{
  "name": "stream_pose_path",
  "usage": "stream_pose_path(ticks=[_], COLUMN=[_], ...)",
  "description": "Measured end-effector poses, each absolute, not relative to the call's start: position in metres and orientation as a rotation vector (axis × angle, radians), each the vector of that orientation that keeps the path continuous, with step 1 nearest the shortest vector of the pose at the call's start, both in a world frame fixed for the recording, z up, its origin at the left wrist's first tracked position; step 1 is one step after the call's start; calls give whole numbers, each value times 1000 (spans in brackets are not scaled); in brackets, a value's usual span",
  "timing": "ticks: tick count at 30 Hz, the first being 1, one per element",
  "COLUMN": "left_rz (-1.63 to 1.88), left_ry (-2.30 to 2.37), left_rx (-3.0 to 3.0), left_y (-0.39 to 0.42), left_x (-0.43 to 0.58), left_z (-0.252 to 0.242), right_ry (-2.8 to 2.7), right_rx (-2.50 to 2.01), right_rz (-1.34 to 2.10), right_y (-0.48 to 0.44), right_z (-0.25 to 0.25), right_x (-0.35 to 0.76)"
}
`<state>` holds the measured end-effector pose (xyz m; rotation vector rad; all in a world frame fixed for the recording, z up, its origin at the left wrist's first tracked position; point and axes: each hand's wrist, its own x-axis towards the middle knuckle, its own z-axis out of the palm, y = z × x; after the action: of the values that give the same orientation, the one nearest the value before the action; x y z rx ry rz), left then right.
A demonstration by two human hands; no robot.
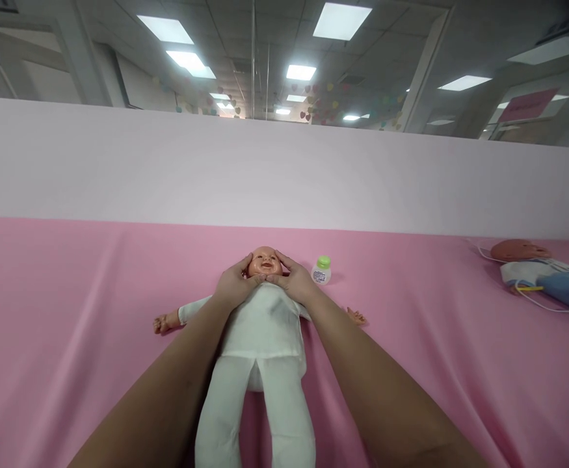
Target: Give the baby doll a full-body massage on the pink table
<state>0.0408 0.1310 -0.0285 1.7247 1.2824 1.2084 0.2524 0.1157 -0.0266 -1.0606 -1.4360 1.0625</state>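
A baby doll (pixel 261 338) in a white suit lies on its back on the pink cloth (pixel 69 312), head away from me. My left hand (pixel 235 286) cups the left side of the doll's head (pixel 264 262), thumb along the chin. My right hand (pixel 294 281) cups the right side, fingers curved up past the temple and thumb under the chin. Both thumbs meet below the doll's mouth. The doll's arms stretch out to each side.
A small white bottle with a green cap (pixel 321 270) stands just right of the doll's head. A second doll (pixel 542 273) in blue and white lies at the far right with a white cable. A pale partition (pixel 284 169) rises behind the cloth.
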Motion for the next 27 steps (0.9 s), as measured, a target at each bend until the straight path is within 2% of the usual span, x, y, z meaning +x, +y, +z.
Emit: stream_pose_path(ticks=[10,27], left_rz=[1302,1353], left_ry=[1074,1079], left_rx=[1414,1420], left_y=[143,147], left_x=[35,39], left_z=[-44,-48], right_ry=[-1299,-1202], right_rx=[-823,-874], right_rz=[1293,1206], right_y=[123,140], right_z=[-39,-59], right_x=[258,252])
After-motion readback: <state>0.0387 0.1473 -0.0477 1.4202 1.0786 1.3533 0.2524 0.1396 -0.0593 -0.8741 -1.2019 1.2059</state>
